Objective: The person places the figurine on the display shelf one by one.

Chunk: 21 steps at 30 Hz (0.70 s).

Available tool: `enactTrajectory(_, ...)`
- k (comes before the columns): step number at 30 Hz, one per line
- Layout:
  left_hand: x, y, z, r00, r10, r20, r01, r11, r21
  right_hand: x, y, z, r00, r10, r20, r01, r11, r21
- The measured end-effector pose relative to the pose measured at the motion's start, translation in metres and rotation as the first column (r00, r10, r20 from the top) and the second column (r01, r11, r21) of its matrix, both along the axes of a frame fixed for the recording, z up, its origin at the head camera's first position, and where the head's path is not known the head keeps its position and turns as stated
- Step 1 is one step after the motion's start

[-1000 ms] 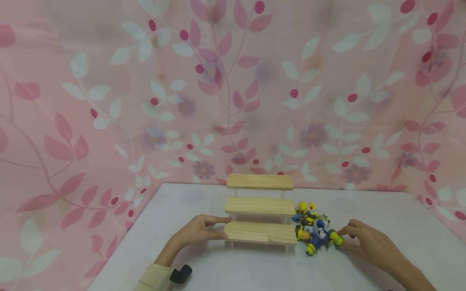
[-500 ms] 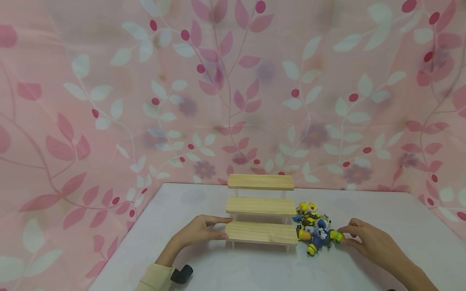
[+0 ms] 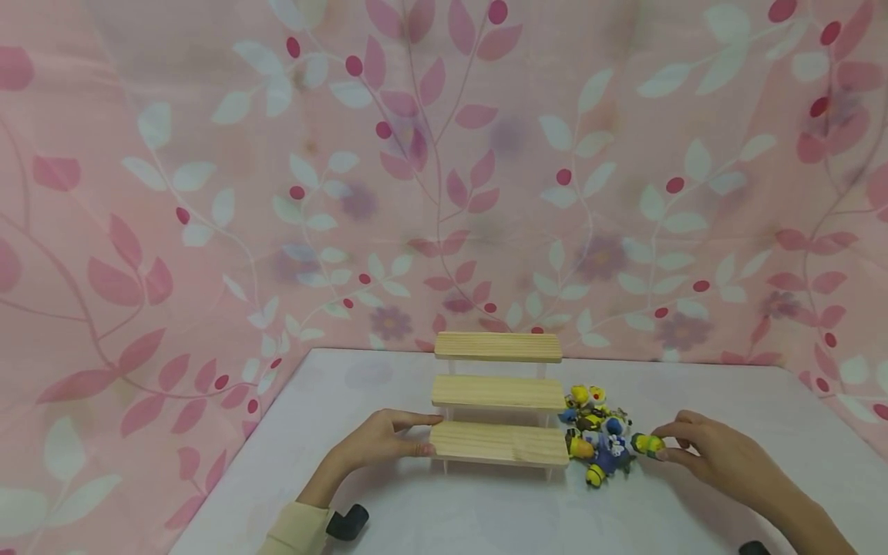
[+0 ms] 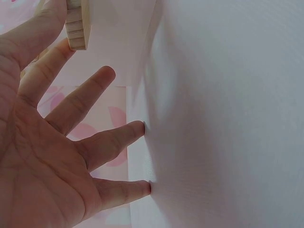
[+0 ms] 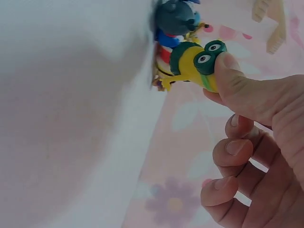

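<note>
A three-tier wooden display stand point(image 3: 496, 445) with pale supports stands on the table in the head view. My left hand point(image 3: 381, 445) grips the left end of its lowest board between thumb and index finger. In the left wrist view the other fingers point(image 4: 109, 142) are spread, two tips right at the white surface. My right hand point(image 3: 724, 462) pinches a yellow toy minion figure point(image 5: 190, 66) with green goggles between thumb and index finger. The remaining fingers are loosely curled. Right beside the stand lies a heap of small toy figures point(image 3: 605, 455), mostly yellow and blue.
A white-covered table point(image 3: 486, 516) extends around the stand. Behind it hangs a pink leaf-patterned cloth point(image 3: 430, 193). A dark grey-blue figure point(image 5: 176, 19) shows just past the held one in the right wrist view. A black piece point(image 3: 348, 523) sits by the left sleeve.
My right hand has drawn the yellow minion figure slightly to the right, away from the heap. The left hand stays at the lowest board.
</note>
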<state>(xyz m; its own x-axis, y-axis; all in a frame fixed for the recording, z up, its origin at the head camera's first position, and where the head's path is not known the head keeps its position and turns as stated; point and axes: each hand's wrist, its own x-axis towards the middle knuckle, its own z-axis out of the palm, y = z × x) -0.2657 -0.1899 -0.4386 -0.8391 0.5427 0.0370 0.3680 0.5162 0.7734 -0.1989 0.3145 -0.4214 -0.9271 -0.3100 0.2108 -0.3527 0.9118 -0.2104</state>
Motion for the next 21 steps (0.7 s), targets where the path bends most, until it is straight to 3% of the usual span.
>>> enactTrajectory(9,0.001,0.000,0.001,1.000,0.001,-0.010,-0.001,1.000,0.002,0.010,-0.009,0.023,0.998,0.023,0.053,-0.021,0.999,-0.039)
enactTrajectory(15,-0.001,0.000,0.000,1.000,-0.007,-0.018,0.007,1.000,-0.001,0.015,-0.031,0.048,0.998,0.051,0.038,-0.048,0.995,-0.088)
enactTrajectory(21,0.000,0.000,0.001,1.000,-0.012,-0.010,0.012,1.000,0.010,0.014,-0.052,0.062,0.995,0.089,0.034,-0.085,0.991,-0.101)
